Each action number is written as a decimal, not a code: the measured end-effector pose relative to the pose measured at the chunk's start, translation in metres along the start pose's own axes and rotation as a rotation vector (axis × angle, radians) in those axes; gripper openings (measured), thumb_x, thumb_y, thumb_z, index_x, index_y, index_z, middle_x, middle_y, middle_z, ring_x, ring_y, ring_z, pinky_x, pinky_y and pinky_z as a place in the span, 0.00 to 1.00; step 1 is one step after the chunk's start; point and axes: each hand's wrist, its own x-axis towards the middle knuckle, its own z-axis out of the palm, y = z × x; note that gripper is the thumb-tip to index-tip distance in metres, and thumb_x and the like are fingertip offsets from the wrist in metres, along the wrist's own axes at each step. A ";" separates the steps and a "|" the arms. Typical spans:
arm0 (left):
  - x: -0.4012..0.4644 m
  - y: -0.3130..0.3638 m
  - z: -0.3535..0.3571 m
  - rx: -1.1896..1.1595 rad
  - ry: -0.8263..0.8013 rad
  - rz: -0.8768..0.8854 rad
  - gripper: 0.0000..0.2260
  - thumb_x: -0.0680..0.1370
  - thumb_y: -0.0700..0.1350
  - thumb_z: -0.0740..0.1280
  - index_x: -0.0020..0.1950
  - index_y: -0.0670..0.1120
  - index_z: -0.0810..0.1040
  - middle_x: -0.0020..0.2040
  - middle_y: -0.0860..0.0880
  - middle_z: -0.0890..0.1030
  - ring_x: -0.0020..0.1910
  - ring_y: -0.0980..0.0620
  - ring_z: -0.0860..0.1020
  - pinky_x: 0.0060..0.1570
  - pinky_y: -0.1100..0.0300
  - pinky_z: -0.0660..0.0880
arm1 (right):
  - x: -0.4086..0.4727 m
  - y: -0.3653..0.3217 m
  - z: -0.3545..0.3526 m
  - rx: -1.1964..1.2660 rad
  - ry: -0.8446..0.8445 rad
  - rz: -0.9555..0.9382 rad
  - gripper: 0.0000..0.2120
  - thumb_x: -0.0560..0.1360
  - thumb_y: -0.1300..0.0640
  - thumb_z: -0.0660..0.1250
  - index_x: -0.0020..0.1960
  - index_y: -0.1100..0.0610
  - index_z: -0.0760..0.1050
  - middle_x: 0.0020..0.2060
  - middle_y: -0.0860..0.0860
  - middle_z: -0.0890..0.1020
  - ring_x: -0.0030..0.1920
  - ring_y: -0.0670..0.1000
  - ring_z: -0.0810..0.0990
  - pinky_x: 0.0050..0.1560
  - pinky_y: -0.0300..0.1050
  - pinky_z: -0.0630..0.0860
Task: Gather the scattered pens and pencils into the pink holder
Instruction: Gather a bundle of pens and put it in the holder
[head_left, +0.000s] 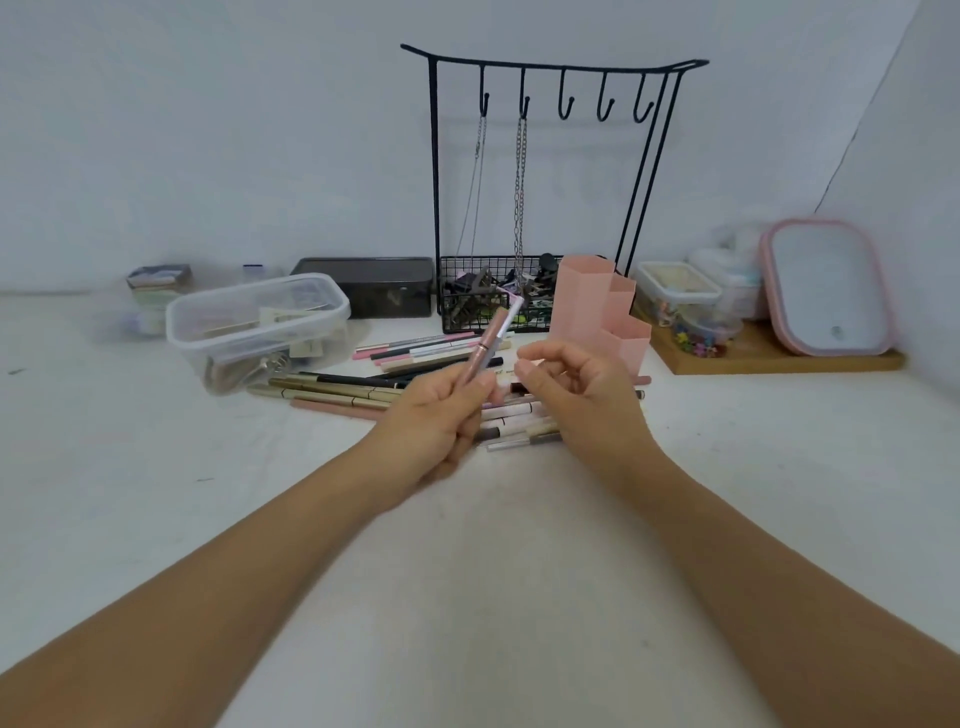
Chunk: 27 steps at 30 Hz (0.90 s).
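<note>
Several pens and pencils (363, 391), gold, black, pink and white, lie scattered on the white table in front of me. My left hand (441, 415) grips two of them, a pink pen (488, 340) and a white one behind it, tips pointing up and to the right. My right hand (576, 395) hovers just right of them, fingers curled and apart, holding nothing. The pink holder (597, 317), made of three stepped hexagonal tubes, stands upright just beyond my right hand. Parts of the pile are hidden under both hands.
A clear plastic box (260, 327) sits at the left, a dark tin (374, 283) behind it. A black wire rack with hooks and a basket (478, 291) stands at the back. A wooden tray (779, 358) with containers and a pink-rimmed lid (831, 291) sits right.
</note>
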 end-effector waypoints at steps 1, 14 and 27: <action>0.001 0.002 -0.003 -0.036 0.040 -0.027 0.15 0.84 0.55 0.60 0.42 0.49 0.75 0.27 0.53 0.63 0.21 0.57 0.57 0.21 0.67 0.53 | 0.001 0.002 -0.010 -0.151 -0.056 -0.069 0.05 0.74 0.57 0.75 0.49 0.52 0.82 0.34 0.49 0.79 0.31 0.43 0.71 0.34 0.36 0.70; -0.012 0.003 -0.017 -0.329 0.136 -0.022 0.09 0.86 0.50 0.56 0.51 0.50 0.73 0.31 0.52 0.63 0.25 0.57 0.60 0.20 0.66 0.54 | 0.001 -0.009 -0.038 -0.775 -0.400 -0.096 0.04 0.71 0.57 0.76 0.42 0.48 0.85 0.29 0.37 0.76 0.32 0.40 0.74 0.35 0.32 0.70; 0.000 0.011 0.013 -0.288 0.184 -0.055 0.17 0.84 0.56 0.59 0.40 0.49 0.72 0.28 0.51 0.62 0.23 0.55 0.57 0.24 0.63 0.51 | 0.001 -0.018 -0.047 -0.038 -0.231 0.043 0.07 0.80 0.61 0.65 0.45 0.61 0.78 0.30 0.49 0.73 0.30 0.44 0.69 0.33 0.35 0.67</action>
